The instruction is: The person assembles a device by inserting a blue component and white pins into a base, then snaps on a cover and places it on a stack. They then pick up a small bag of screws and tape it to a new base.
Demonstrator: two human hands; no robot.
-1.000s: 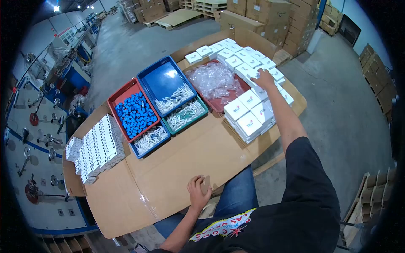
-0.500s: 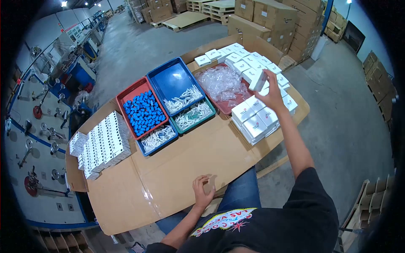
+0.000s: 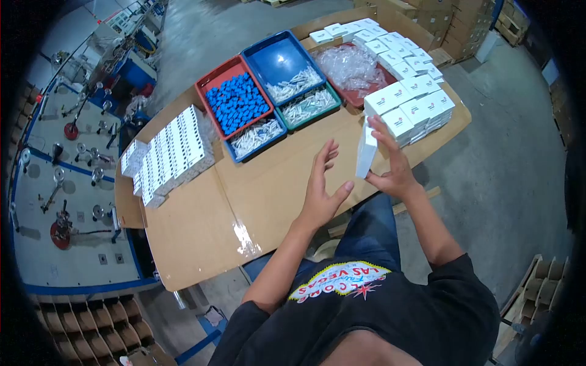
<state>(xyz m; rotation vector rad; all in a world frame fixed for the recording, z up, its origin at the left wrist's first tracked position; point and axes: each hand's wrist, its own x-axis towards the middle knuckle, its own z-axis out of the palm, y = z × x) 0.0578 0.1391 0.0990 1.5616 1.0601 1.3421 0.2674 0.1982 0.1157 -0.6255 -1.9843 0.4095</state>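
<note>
My right hand [image 3: 395, 165] grips a flat white box [image 3: 367, 150] by its edges, tilted on its side above the cardboard tabletop [image 3: 274, 201]. To its left, my left hand [image 3: 323, 186] is raised with fingers apart and holds nothing; a gap separates it from the box. Stacks of white boxes [image 3: 417, 110] stand just beyond my right hand. A red tray with clear plastic pieces [image 3: 349, 68] lies behind them.
A red tray of blue parts [image 3: 237, 105], a blue tray [image 3: 278, 55], a green tray [image 3: 309, 108] and a smaller blue tray [image 3: 256, 138] hold small pieces. Rows of white boxes [image 3: 174, 152] stand at the left. Cardboard walls edge the table's back.
My right hand has brought the white box from above the stacks down toward my body. My left hand has risen from the table's front edge toward the box. The view has shifted.
</note>
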